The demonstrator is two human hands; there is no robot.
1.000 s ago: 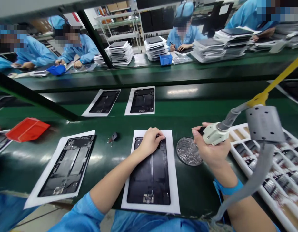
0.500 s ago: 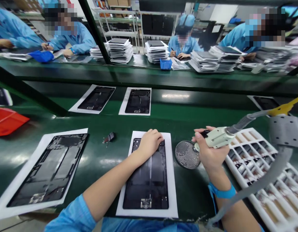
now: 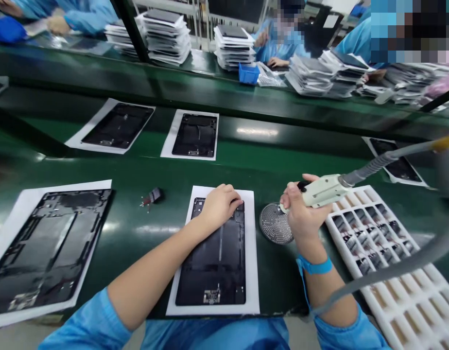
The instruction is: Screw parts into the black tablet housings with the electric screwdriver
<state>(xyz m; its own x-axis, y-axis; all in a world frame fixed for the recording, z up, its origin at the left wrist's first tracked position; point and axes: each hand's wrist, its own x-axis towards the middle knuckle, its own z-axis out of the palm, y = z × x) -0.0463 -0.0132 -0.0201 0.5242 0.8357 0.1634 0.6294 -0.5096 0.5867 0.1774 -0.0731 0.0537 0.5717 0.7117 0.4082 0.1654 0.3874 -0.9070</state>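
My left hand [image 3: 220, 206] rests with curled fingers on the upper part of a black tablet-sized back housing [image 3: 213, 257], which lies on a white paper sheet [image 3: 252, 253]. My right hand [image 3: 301, 209] grips a cream hose-fed hand tool [image 3: 321, 191]. The tool's tip sits just above the edge of a round perforated metal disc [image 3: 274, 223]. My palm hides part of the tool's front end. A grey hose [image 3: 370, 165] runs from the tool's rear to the upper right.
A white foam tray [image 3: 366, 233] with several slotted parts lies right of my wrist. A small dark part [image 3: 154, 195] and another housing on paper [image 3: 51, 248] sit on the green conveyor belt [image 3: 137, 228]. Beyond, further housings, co-workers in blue and stacked panels [image 3: 233, 47] line another bench.
The whole view has tilted and shifted up and left, taking the red tray out of sight. The foam tray shows more fully. My hands stay in nearly the same places.
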